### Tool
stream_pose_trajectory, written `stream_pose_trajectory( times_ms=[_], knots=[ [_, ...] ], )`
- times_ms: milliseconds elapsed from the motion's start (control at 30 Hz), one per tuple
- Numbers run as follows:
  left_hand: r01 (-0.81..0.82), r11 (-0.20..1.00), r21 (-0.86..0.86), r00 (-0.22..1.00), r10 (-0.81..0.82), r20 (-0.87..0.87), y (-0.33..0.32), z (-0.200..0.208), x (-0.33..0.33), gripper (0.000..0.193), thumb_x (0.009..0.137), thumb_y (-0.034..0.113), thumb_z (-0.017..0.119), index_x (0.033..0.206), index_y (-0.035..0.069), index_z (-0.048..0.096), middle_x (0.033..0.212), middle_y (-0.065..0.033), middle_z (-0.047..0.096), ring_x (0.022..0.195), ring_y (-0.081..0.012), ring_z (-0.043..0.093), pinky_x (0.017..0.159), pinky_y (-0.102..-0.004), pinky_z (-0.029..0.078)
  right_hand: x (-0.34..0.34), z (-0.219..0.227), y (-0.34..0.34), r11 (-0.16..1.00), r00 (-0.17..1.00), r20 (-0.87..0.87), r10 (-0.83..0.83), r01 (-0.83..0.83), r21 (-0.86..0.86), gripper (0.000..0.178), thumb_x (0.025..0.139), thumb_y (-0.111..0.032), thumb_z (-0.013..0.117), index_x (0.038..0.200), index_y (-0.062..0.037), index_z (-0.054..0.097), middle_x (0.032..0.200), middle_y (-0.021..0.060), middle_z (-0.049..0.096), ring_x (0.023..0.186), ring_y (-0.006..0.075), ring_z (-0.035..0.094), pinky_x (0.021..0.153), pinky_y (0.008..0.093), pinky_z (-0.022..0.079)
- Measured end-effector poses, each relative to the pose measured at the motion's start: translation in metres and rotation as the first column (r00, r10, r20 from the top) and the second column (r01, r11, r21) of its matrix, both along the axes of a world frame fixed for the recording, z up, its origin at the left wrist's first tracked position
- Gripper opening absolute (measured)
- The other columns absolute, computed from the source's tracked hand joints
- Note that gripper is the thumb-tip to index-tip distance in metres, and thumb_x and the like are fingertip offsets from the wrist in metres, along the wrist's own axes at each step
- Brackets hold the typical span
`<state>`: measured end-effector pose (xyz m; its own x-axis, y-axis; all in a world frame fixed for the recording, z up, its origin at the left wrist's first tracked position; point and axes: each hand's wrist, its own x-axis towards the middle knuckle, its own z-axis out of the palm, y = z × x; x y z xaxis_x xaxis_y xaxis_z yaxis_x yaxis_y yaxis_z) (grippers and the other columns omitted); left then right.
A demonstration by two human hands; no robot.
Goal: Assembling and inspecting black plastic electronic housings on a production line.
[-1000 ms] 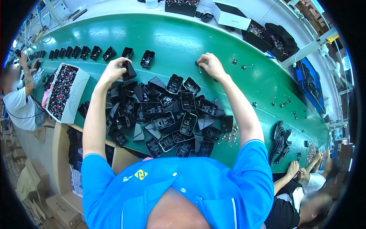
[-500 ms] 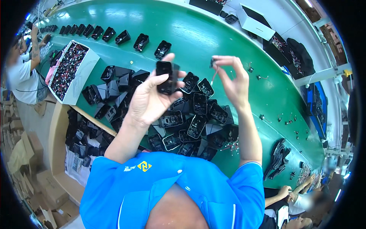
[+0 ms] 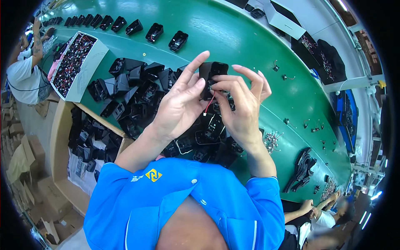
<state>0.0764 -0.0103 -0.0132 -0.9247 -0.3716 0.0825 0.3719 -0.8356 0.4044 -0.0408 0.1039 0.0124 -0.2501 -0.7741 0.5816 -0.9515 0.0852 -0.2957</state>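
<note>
My left hand [image 3: 177, 106] grips a black plastic housing [image 3: 215, 68] from its left side, thumb and fingers around it, its open face toward me. At the lower part of that housing, the fingertips of my right hand [image 3: 243, 104] pinch a small dark part inside it. A short red wire [image 3: 210, 103] with a white connector hangs from the part below my fingers. The part itself is mostly hidden by my fingers. Beneath both hands lies a heap of similar black housings [image 3: 148, 89], some with white rims.
Black housings [image 3: 178, 41] stand in a curved row along the green table [image 3: 221, 25]. A white box [image 3: 93, 58] of small wired parts is at left, above a carton [image 3: 61, 146] of housings. Loose wired parts [image 3: 287, 77] and black strips [image 3: 301, 168] lie at right. Co-workers sit either side.
My right hand has moved left and down, bringing the small wired part into the housing. My left hand has shifted right with the housing, and the two hands now meet.
</note>
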Motion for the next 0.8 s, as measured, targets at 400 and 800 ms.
stream_pose_trajectory(
  times_ms=[400, 800],
  knots=[
    [-0.151, 0.749, -0.645, 0.966, 0.251, 0.066, 0.007, 0.006, 0.014, 0.060, 0.093, 0.000, 0.068, 0.147, 0.002, 0.042, 0.125, -0.0120, 0.057, 0.114, -0.0211, 0.060, 0.103, -0.0328, 0.050, -0.012, -0.028, -0.001, 0.899, 0.972, 0.146, 0.184, -0.106, -0.425, 0.025, 0.066, -0.006, 0.078, 0.090, -0.0099, 0.069, 0.134, 0.0094, 0.054, 0.123, 0.0296, 0.046, 0.107, 0.0469, 0.034],
    [-0.194, 0.980, -0.040, 0.950, 0.198, 0.240, -0.021, -0.008, 0.022, 0.046, 0.095, 0.008, 0.068, 0.135, -0.006, 0.049, 0.119, -0.0148, 0.063, 0.100, -0.0233, 0.069, 0.092, -0.0294, 0.057, -0.007, -0.019, -0.044, 0.922, 0.805, 0.451, 0.387, -0.356, -0.156, 0.029, 0.072, -0.007, 0.079, 0.097, -0.0064, 0.064, 0.142, 0.0154, 0.048, 0.123, 0.0310, 0.045, 0.104, 0.0435, 0.038]
  ],
)
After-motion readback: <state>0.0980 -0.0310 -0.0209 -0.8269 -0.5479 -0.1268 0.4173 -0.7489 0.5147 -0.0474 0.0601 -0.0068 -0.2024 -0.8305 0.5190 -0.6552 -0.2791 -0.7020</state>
